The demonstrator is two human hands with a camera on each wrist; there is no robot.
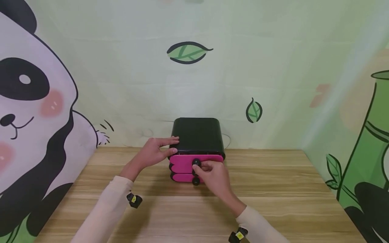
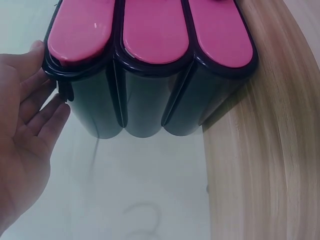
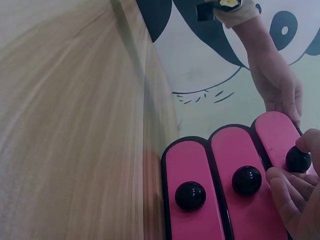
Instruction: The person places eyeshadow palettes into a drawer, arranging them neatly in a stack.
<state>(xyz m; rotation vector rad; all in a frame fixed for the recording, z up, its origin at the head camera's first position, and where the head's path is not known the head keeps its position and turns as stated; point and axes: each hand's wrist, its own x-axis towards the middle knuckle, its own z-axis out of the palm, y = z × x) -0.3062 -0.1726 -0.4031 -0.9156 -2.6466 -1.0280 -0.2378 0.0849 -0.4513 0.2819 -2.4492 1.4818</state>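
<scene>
A small black cabinet [image 1: 197, 135] with three pink drawer fronts stands at the back of the table. My left hand [image 1: 153, 152] rests on the upper left edge of the cabinet, its fingers fairly straight, on the top and side. With thumb and fingers, my right hand [image 1: 216, 177] pinches the round black knob [image 3: 298, 159] of the top drawer [image 3: 275, 132]. In the left wrist view that top drawer front [image 2: 80, 30] sits slightly out from its black frame. The middle knob [image 3: 246, 180] and bottom knob [image 3: 190, 196] are untouched.
The wood-grain table [image 1: 182, 216] reaches back to a pale green backdrop [image 1: 121, 67] printed with leaves and a panda [image 1: 33, 101]. A thin cord [image 1: 228, 140] shows behind the cabinet on the right.
</scene>
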